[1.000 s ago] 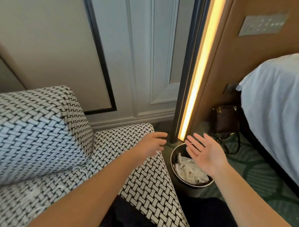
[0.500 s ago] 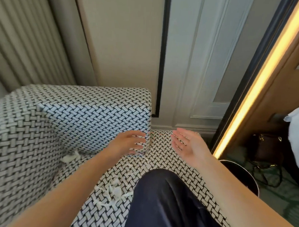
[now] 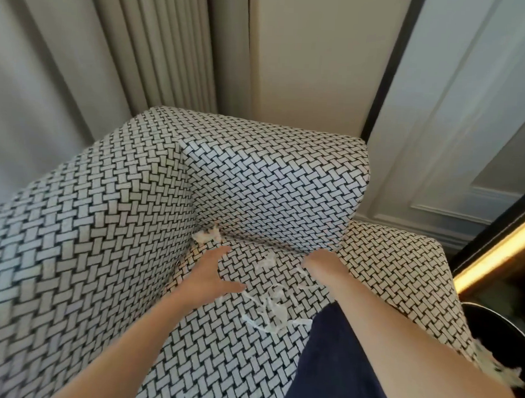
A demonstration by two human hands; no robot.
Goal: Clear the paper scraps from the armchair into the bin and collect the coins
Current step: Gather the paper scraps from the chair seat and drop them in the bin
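One knee [image 3: 338, 367] in dark trousers is at the front of the one armchair [image 3: 102, 252], with one bin [image 3: 496, 332] just beside the chair on the right. White paper scraps [image 3: 268, 307] lie on the seat between two hands. The left hand [image 3: 210, 274] is spread flat and holds nothing. The right hand [image 3: 321, 261] hides its fingers, so I cannot tell its grip. One more paper clump [image 3: 207, 235] sits in the far corner.

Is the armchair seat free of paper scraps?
No, white paper scraps lie on the seat between the left hand and the right hand.

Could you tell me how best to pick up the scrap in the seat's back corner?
Pinch the scrap by its raised top, from above and in front: it sits in the corner crease of the seat, upholstery walling its far sides.
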